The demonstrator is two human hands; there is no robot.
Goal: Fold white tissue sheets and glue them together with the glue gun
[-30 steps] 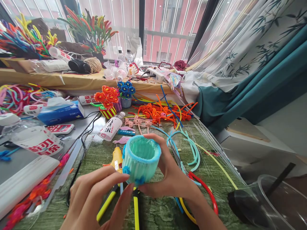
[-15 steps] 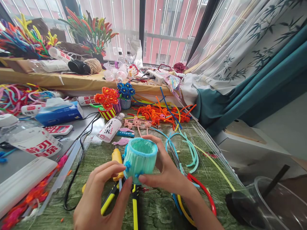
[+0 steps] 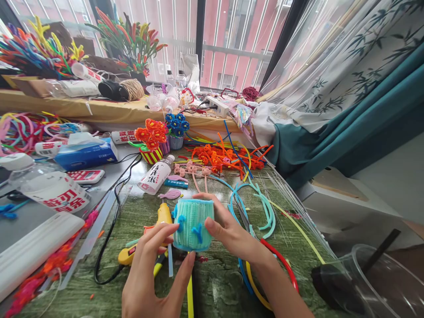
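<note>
My right hand point(image 3: 233, 236) grips the turquoise, ribbed, fuzzy cup point(image 3: 189, 216) from its right, thumb across the front; my left hand point(image 3: 149, 271) holds it between forefinger and thumb at lower left, above the green wood-grain counter point(image 3: 228, 285). Its mouth, visible a second ago, has tipped from view.

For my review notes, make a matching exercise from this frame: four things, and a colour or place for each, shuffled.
1. Ribbed cup
2. Glue gun
3. Tissue box
4. Twine

A. Yellow, beside the left hand
B. On the window ledge
C. Mint green, in the right hand
D. Mostly blue, left side of view

Pairs: 1-C, 2-A, 3-D, 4-B
</note>
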